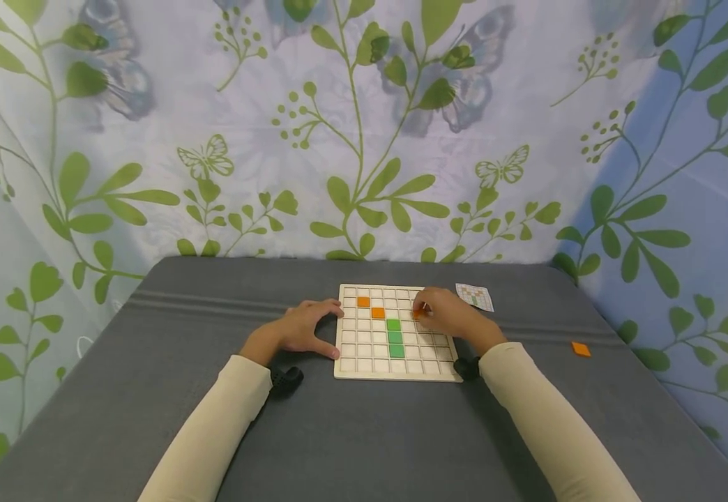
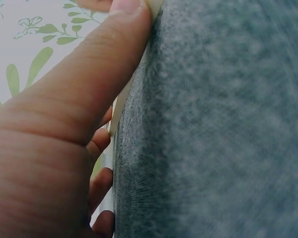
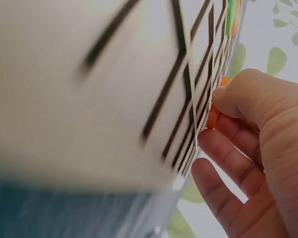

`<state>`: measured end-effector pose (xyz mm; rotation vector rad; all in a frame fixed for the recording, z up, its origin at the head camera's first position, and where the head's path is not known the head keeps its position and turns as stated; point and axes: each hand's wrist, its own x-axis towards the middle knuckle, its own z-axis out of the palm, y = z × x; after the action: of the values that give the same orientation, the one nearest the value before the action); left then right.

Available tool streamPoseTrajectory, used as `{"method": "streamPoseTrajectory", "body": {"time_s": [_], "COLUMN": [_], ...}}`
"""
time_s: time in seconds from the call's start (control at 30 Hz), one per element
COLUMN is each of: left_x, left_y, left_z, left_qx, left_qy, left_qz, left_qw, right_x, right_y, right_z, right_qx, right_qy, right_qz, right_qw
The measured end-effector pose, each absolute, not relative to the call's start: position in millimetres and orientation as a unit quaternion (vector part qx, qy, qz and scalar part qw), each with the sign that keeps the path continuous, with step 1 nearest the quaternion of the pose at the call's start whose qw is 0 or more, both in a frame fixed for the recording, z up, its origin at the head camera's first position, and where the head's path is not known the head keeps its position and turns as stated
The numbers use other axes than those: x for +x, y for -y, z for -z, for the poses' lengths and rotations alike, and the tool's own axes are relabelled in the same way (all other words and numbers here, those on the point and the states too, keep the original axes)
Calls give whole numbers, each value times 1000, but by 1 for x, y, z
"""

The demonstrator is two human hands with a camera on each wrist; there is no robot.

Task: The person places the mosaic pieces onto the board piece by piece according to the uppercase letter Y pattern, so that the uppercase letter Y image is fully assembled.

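A pale wooden grid board (image 1: 364, 365) lies on the table. Two orange square tiles, the upper one (image 1: 363, 302) and the lower one (image 1: 378, 313), step down its upper left. Below them runs a column of green tiles (image 1: 395, 337). My left hand (image 1: 301, 326) rests at the board's left edge, thumb and fingers spread and touching the rim. Over the upper right cells, my right hand (image 1: 444, 312) pinches an orange tile (image 3: 212, 119) between thumb and fingers. More orange (image 3: 225, 81) shows beyond the thumb in the right wrist view; the fingers partly hide it.
A small printed card (image 1: 480, 298) with a coloured grid pattern lies behind my right hand. One loose orange tile (image 1: 580, 348) sits far right on the grey table (image 1: 364, 439). A patterned curtain (image 1: 263, 139) hangs behind the table.
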<state>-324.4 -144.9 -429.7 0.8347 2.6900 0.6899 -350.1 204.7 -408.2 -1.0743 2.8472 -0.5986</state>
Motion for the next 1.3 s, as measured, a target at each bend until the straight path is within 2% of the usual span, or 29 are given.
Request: {"method": "streamPoseTrajectory", "body": {"time_s": [0.17,0.7,1.07,1.3], "left_x": [-325,-325,-322,-323], "left_y": [144,147,149,149], "left_z": [434,430,435,435], "left_qx": [290,282,276,279], "left_qy": [-919,-922,-923,-920], "left_qz": [-239,-235,-238,-246], "left_qw": [123,120,126,125], "right_x": [-354,-360,-343,-332], "right_y": [-191,-185,-174,-189], "right_z": [412,414,415,408], "right_qx": [-357,-307,-316,-341], "right_qy": [-911,-928,-932,-920], "right_qz": [204,207,169,178], "right_qw": [22,28,44,82]}}
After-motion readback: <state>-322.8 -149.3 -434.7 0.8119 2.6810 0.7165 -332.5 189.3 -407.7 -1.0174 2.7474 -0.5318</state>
